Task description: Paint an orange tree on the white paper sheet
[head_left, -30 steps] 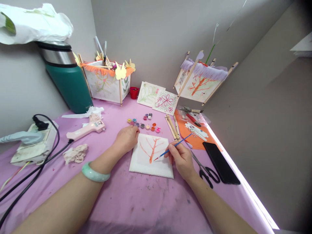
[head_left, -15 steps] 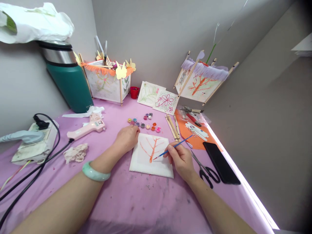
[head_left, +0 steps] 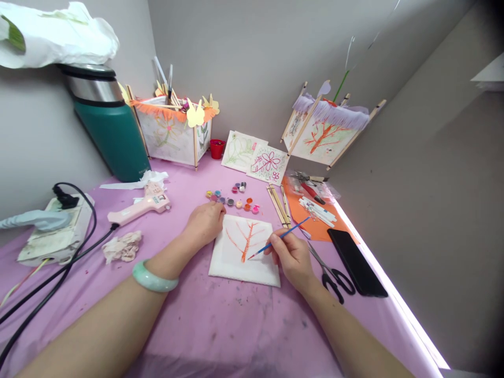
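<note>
A white square paper [head_left: 236, 262] with an orange branching drawing lies on the pink table [head_left: 220, 325]. My right hand [head_left: 293, 257] pinches a thin blue paintbrush [head_left: 283, 235], whose tip touches the foot of the orange stem. My left hand [head_left: 205, 223], fingers curled, rests on the paper's upper left corner and pins it down. A pale green bangle [head_left: 153, 278] sits on my left wrist. A row of small paint pots [head_left: 232, 199] lies just beyond the paper.
Black scissors [head_left: 331, 273] and a black phone [head_left: 356, 261] lie right of my right hand. Wooden sticks [head_left: 279, 205], a pink glue gun [head_left: 137, 207], a crumpled tissue [head_left: 122, 247], a power strip with cables [head_left: 55, 231], a green flask [head_left: 110, 126] and two paper lanterns [head_left: 173, 128] stand around.
Almost nothing has changed; the brush tip shifted very slightly on the orange stem. My left hand stayed in place on the paper's corner.
</note>
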{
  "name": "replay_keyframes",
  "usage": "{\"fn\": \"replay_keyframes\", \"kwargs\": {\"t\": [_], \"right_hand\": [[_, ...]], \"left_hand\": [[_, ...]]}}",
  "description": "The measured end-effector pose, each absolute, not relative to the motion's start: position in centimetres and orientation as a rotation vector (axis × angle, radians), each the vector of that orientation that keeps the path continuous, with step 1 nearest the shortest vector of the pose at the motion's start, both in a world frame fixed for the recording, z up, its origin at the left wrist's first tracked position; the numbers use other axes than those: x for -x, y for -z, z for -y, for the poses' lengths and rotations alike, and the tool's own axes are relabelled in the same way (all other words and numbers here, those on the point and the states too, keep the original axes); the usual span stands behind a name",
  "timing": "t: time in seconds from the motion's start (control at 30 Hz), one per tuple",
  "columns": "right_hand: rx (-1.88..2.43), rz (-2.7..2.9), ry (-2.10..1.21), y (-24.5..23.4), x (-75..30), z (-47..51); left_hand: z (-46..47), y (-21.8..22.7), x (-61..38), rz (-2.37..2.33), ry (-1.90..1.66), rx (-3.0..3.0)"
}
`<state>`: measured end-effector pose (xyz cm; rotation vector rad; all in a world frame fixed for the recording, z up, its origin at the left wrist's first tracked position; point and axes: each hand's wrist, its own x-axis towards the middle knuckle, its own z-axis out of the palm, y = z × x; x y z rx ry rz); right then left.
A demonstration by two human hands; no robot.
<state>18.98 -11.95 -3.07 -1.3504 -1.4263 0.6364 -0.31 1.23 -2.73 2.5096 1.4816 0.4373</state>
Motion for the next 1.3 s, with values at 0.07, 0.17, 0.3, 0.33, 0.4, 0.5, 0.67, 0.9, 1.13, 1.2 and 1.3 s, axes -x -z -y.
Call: {"fn": "replay_keyframes", "kwargs": {"t": [0.07, 0.17, 0.3, 0.33, 0.4, 0.5, 0.67, 0.9, 1.13, 1.2, 1.3], "right_hand": [[1.350, 1.420, -0.643, 3.1, -19.0, 11.9], [1.354, 1.421, -0.641, 3.2, -19.0, 11.9], [1.361, 1.425, -0.626, 3.2, -19.0, 11.9], [1.362, 1.424, -0.622, 3.2, -19.0, 11.9], [1.368, 1.419, -0.625, 3.2, -18.9, 11.9], [1.370, 1.427, -0.642, 3.3, -18.8, 11.9], [1.394, 1.501, -0.592, 3.4, -18.9, 11.9], [1.455, 1.589, -0.362, 2.7, -20.0, 11.6], [1.487, 1.489, -0.253, 2.3, -21.3, 11.7], [1.427, 1.420, -0.382, 2.4, -21.0, 11.8], [1.363, 1.450, -0.501, 2.5, -20.1, 12.0]], "left_hand": [[-1.2, 2.7, 0.3, -1.484, -0.439, -2.517], [-1.2, 2.7, 0.3, -1.488, -0.435, -2.517], [-1.2, 2.7, 0.3, -1.486, -0.437, -2.515], [-1.2, 2.7, 0.3, -1.484, -0.438, -2.517], [-1.2, 2.7, 0.3, -1.482, -0.438, -2.517], [-1.2, 2.7, 0.3, -1.478, -0.437, -2.515], [-1.2, 2.7, 0.3, -1.475, -0.440, -2.511], [-1.2, 2.6, 0.2, -1.481, -0.429, -2.504], [-1.2, 2.7, 0.3, -1.480, -0.435, -2.505], [-1.2, 2.7, 0.3, -1.482, -0.433, -2.508], [-1.2, 2.8, 0.3, -1.480, -0.436, -2.516]]}}
